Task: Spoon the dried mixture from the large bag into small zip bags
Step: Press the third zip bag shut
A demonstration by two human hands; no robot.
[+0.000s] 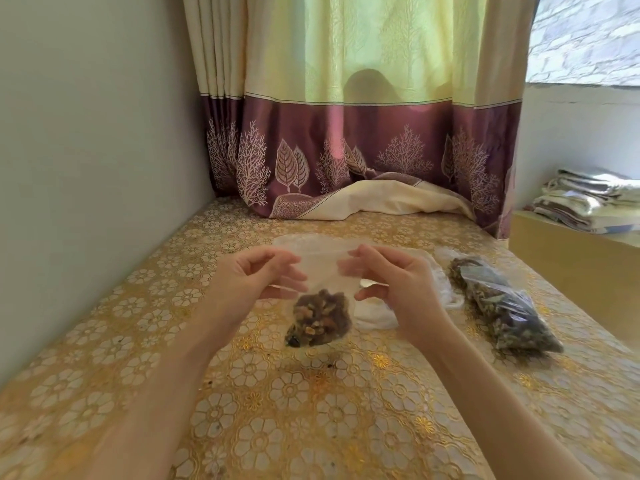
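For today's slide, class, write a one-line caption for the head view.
Both hands pinch the top of a small clear zip bag part-filled with brown dried mixture, above a gold floral tablecloth.

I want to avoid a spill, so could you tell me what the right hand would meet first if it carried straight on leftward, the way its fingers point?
Most likely the small zip bag its fingertips already touch, then the left hand; depth is unclear.

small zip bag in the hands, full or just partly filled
Partly filled: the dried mixture sits only in the bottom of the small zip bag; its upper part is clear, held between left hand and right hand.
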